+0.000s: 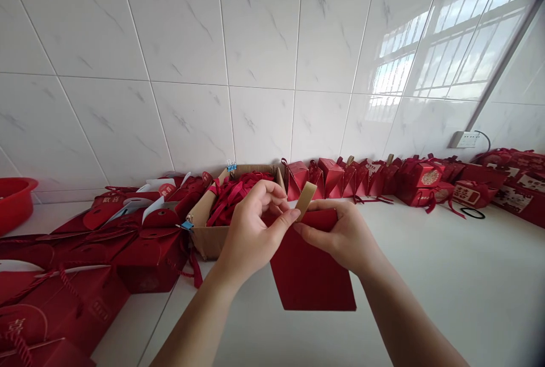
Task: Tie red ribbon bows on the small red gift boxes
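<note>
A red paper gift box (315,276) is held up above the white table, its large flat side facing me. From its top stands a gold ribbon loop (306,199). My left hand (258,228) is closed, with thumb and fingertips pinching at the base of the loop. The fingers of my right hand (347,236) wrap around the box's upper right part, and its thumb presses near the ribbon. Behind my left hand is a cardboard box (208,239) filled with dark red ribbons (232,199). My fingers partly hide the box's top.
Several red boxes (157,262) crowd the left side, with a red basin (17,202) beyond. Finished-looking red boxes (332,177) line the tiled wall toward the right. A black ring (472,213) lies near them. A power strip (465,139) is against the wall.
</note>
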The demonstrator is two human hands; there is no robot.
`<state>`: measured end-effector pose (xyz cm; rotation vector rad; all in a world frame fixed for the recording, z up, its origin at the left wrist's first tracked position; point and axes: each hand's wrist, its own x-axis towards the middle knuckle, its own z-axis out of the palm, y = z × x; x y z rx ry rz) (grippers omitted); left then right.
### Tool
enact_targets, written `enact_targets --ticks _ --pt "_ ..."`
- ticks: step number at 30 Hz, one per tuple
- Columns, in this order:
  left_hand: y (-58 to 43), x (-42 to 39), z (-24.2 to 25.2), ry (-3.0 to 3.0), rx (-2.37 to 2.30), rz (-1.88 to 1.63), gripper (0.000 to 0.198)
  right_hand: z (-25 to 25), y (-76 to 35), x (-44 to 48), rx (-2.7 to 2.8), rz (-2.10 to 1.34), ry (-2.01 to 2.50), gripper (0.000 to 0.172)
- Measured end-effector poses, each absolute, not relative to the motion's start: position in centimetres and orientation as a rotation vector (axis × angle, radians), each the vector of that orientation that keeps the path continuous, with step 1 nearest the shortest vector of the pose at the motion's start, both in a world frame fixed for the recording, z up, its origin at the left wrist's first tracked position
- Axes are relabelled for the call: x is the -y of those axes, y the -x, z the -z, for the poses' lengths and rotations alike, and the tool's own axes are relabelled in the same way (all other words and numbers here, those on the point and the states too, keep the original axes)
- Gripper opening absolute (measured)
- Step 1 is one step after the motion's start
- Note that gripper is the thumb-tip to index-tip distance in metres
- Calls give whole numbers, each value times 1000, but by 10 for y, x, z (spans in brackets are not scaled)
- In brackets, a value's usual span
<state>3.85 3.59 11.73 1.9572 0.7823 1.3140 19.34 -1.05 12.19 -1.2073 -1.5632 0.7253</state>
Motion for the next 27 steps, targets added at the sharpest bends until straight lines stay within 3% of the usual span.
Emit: enact_targets --ticks 9,27 --pt "-37 -29 -126 -1997 -763 -1159 20 -120 -193 11 1572 -864 1077 11" --pt "-38 -29 -123 -1693 -698 -1253 25 -110 -186 5 1497 -994 1053 22"
